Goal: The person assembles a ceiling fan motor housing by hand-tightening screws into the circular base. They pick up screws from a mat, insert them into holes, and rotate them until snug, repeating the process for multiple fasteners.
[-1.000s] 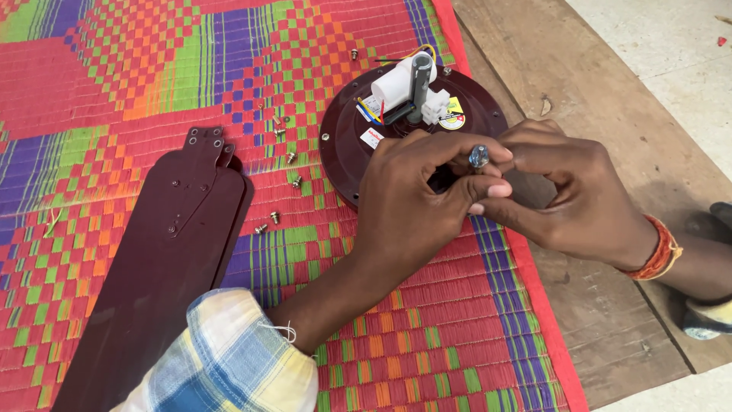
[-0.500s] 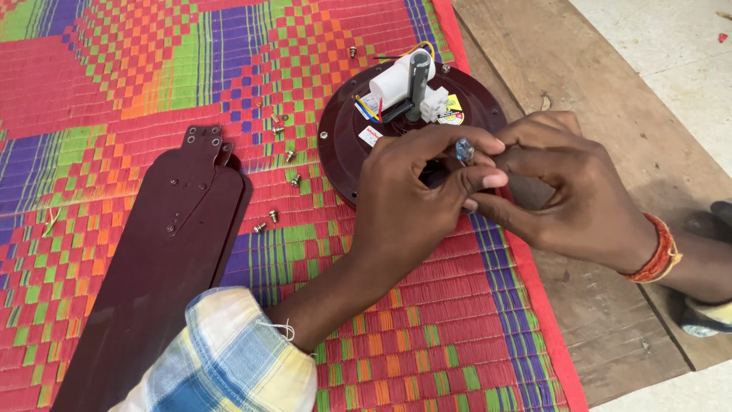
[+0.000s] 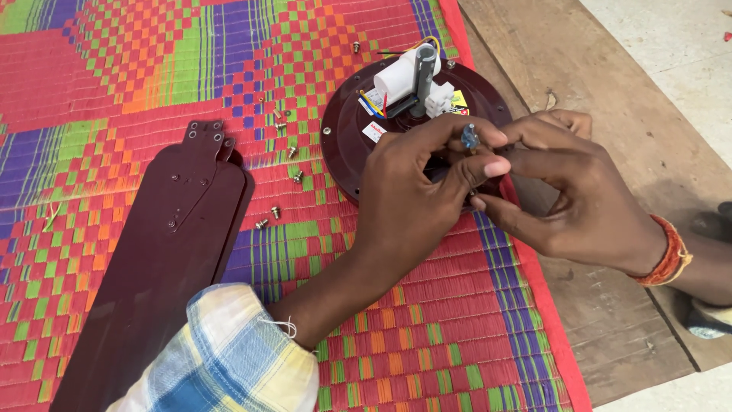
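Note:
My left hand [image 3: 415, 191] and my right hand [image 3: 568, 194] meet over the near right edge of a round maroon ceiling fan motor [image 3: 347, 133] lying on a woven mat. Both hands pinch a small grey metal part [image 3: 469, 137] that sticks up between the fingertips. What lies under the fingers is hidden. On top of the motor sit a white cylindrical capacitor [image 3: 396, 76], a grey shaft [image 3: 424, 76] and coloured wires.
Stacked maroon fan blades [image 3: 164, 252] lie to the left on the colourful woven mat [image 3: 114, 76]. Several loose screws [image 3: 286, 164] are scattered between blades and motor. A wooden plank [image 3: 595, 69] runs along the mat's right edge.
Both hands and the small metal part have shifted slightly up and left toward the motor, and the fingers have closed tighter around the part.

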